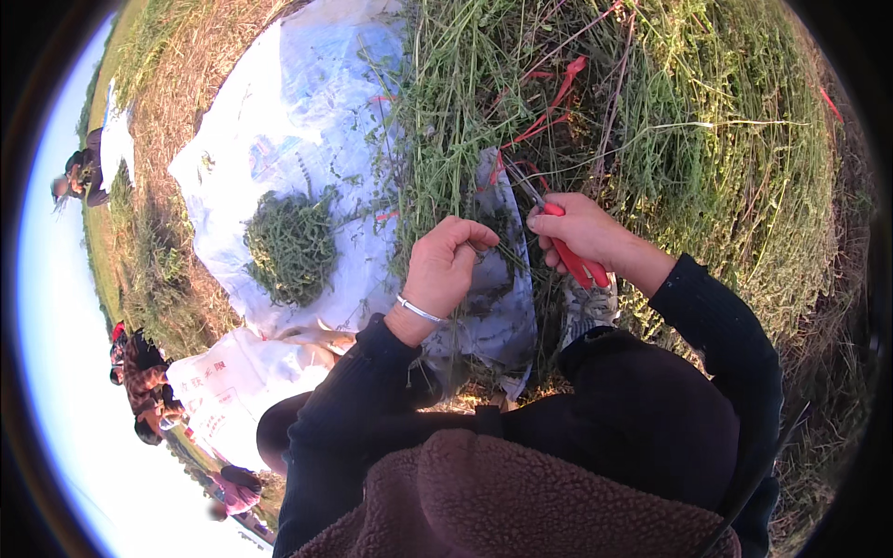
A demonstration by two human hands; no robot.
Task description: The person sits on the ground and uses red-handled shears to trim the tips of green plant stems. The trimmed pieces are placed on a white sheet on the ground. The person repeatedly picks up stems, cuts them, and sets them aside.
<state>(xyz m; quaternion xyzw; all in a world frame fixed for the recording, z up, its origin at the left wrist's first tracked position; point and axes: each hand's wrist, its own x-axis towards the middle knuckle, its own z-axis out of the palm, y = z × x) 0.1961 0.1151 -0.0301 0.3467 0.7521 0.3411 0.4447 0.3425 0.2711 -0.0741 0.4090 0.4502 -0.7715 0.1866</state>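
Red-handled shears [578, 264] are gripped in my right hand [579, 227], with their metal blades pointing up among cut green stems and a red plastic tie [551, 115]. My left hand [443, 261], with a silver bangle at the wrist, is curled beside the stems. Whether its fingertips pinch a stem is hard to see. Below both hands a strip of white sheeting [513, 293] shows beneath the plants. Loose green stalks [446, 118] lie just beyond my left hand. On the white sheet [230, 160] to the left rests a small heap of green sprigs [293, 247].
A large mass of cut plants [739, 160] spreads along the right. A white woven sack [230, 390] bearing printing lies at lower left. Several people are in the field at far left, one in camouflage clothing [143, 380]. My shoe [589, 307] stands beside the stems.
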